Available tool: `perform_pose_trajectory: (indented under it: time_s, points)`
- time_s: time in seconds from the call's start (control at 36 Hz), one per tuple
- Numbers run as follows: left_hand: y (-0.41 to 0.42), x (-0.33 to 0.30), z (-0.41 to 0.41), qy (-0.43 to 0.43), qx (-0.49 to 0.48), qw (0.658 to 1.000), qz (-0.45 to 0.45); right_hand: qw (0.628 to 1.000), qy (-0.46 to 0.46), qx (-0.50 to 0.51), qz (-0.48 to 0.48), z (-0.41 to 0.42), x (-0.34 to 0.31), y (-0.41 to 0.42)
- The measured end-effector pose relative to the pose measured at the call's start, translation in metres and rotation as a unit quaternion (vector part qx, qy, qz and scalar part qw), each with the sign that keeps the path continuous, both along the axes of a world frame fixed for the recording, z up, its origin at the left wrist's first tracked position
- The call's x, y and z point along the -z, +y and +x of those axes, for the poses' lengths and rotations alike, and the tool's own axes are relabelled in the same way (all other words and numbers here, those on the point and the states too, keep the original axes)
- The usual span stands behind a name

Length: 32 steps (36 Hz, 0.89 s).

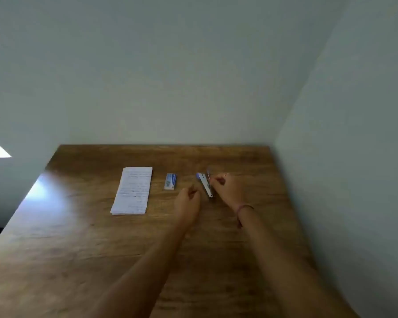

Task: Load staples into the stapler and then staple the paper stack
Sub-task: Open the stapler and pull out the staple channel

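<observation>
stapler (205,184), opened out on wooden table (78,249), touching fingertips of right hand (225,189); grip unclear. left hand (187,200) loosely curled just beside it, holding nothing visible. staple box (171,181) and paper stack (132,191) further left.

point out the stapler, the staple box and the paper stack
stapler (205,184), head view, middle of its open metal body
staple box (171,181), head view, centre of its top face
paper stack (132,190), head view, middle of the top sheet

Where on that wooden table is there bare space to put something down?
Bare wood: the whole near part of the table left of the forearms, and the far strip behind the paper stack. Crowded: staple box, left hand, stapler and right hand sit close together.
</observation>
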<state>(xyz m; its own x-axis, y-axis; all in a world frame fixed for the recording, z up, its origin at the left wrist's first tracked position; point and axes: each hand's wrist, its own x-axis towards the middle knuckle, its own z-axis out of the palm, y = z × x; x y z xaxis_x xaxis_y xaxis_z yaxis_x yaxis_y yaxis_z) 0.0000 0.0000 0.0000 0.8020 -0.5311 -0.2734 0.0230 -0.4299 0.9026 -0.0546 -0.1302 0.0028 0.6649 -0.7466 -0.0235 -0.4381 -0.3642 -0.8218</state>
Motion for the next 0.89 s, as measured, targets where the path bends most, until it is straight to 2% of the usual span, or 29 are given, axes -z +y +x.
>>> perform_pose_trajectory:
  time_s: [0.08, 0.17, 0.33, 0.5, 0.61, 0.89]
  points:
    - [0.002, 0.003, 0.000, 0.017, -0.012, 1.000, -0.017, 0.999, 0.044, -0.004, 0.019, 0.004, 0.000, 0.000]
    - [0.005, 0.011, 0.000, 0.026, -0.016, 0.999, -0.036, 0.995, 0.093, -0.015, -0.018, 0.008, -0.001, 0.005]
    - [0.008, 0.013, 0.001, 0.056, -0.037, 0.995, -0.073, 0.993, 0.107, -0.020, -0.047, 0.006, 0.003, 0.013]
    - [0.017, 0.010, 0.005, 0.082, -0.005, 0.994, -0.074, 0.999, 0.023, 0.018, -0.023, -0.007, 0.013, 0.034]
    - [0.021, 0.008, 0.007, 0.094, 0.018, 0.989, -0.115, 0.998, -0.035, 0.042, -0.015, -0.018, 0.020, 0.047]
    - [0.026, 0.010, 0.006, 0.086, 0.058, 0.988, -0.114, 0.996, -0.087, 0.033, -0.017, -0.036, 0.025, 0.066]
